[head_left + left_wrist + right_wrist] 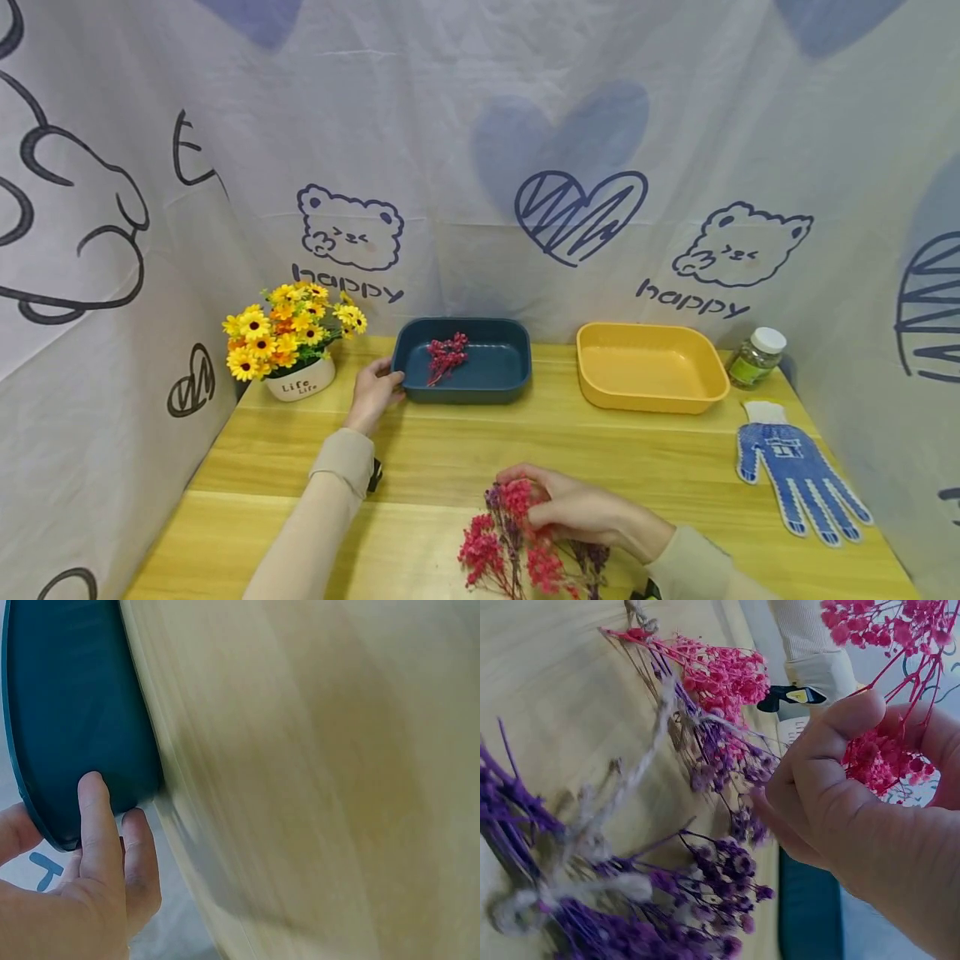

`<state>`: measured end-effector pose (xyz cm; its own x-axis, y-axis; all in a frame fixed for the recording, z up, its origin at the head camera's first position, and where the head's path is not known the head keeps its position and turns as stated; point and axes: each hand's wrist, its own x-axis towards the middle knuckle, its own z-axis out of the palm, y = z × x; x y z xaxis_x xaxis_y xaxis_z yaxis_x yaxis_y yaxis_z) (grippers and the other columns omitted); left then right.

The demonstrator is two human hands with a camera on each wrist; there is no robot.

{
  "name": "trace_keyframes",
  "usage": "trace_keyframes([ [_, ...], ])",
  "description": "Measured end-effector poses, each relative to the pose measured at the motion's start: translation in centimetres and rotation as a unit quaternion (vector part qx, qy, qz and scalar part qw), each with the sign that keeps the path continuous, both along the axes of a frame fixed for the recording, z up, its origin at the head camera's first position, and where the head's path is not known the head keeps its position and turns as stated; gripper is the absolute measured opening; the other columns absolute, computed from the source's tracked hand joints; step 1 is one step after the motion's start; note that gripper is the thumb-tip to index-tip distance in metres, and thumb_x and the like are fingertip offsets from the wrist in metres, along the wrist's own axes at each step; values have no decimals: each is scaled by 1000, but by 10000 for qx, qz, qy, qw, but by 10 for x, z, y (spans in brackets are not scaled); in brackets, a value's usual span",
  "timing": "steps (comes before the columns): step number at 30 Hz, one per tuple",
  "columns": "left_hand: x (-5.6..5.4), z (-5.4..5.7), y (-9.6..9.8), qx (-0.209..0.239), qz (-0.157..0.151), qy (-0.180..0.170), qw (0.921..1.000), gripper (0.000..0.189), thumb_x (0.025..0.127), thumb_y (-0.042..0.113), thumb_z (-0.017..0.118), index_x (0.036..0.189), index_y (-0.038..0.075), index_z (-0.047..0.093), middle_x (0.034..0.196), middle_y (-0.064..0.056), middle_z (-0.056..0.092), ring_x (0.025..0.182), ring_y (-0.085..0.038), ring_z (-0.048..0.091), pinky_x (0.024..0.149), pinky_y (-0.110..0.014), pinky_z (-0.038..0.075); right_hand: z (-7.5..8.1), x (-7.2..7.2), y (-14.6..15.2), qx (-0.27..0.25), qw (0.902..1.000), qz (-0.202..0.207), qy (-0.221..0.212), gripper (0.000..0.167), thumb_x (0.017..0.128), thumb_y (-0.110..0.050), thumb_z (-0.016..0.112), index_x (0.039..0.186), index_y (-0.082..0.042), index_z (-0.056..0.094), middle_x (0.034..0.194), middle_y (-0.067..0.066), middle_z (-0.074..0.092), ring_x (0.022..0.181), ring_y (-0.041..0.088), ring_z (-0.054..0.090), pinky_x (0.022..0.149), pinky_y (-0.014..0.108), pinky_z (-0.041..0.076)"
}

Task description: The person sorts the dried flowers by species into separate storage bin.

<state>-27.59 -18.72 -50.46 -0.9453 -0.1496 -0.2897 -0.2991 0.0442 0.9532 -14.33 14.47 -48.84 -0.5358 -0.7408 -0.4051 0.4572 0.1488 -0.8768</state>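
Observation:
My left hand (375, 392) holds the left end of a dark teal tray (461, 394), thumb at the rim and fingers against its outer wall (90, 735). A small pink dried-flower sprig (447, 354) lies inside that tray. Near the front of the table, my right hand (581, 508) pinches the stems of a pink baby's breath sprig (904, 682) between thumb and fingers. Beneath it lie more pink dried flowers (724, 675) and purple dried flowers (727, 874), with twine (622, 889) tied round their stems.
A yellow tray (648, 402) stands at the back right, beside a white-lidded jar (757, 357). A blue-and-white glove (795, 475) lies at the right edge. Back left is a white pot (300, 382) of yellow artificial flowers (288, 329). A printed curtain (450, 125) hangs behind.

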Motion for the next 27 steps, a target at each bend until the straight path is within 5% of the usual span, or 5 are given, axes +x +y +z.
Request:
trace_keyframes([
  [3,0,0,0,16,-3,-7,10000,53,110,9,50,161,1,38,158,-26,45,142,-42,53,114,-47,54,4,1,0,72,9999,-75,76,72,92,2,58,159,-4,32,95,8,57,66,12,53,57,23,49],
  [8,-1,-1,-1,12,-3,-6,10000,52,110,9,51,160,0,40,156,-26,46,141,-41,54,111,-43,56,12,3,0,480,9963,-422,568,66,93,-1,64,154,-5,41,126,15,49,68,14,59,57,26,52],
  [15,0,-1,-1,62,-10,13,10000,53,110,8,50,160,-1,39,156,-27,45,142,-42,53,118,-51,50,22,2,4,444,9920,-488,1076,47,94,-3,65,139,5,54,103,12,60,69,12,60,62,24,56],
  [22,0,-1,-1,40,23,2,10000,52,110,8,50,160,-1,40,153,-26,45,141,-42,53,116,-50,52,37,-15,10,530,9885,-971,1034,46,99,-8,64,141,7,50,110,9,58,77,12,61,68,24,61],
  [27,-3,-4,-2,64,28,-2,10000,53,109,8,51,160,-2,39,152,-26,47,137,-39,58,114,-48,54,50,-32,9,660,9785,-1280,1474,28,99,-7,63,124,4,56,100,5,56,81,14,61,69,27,61],
])
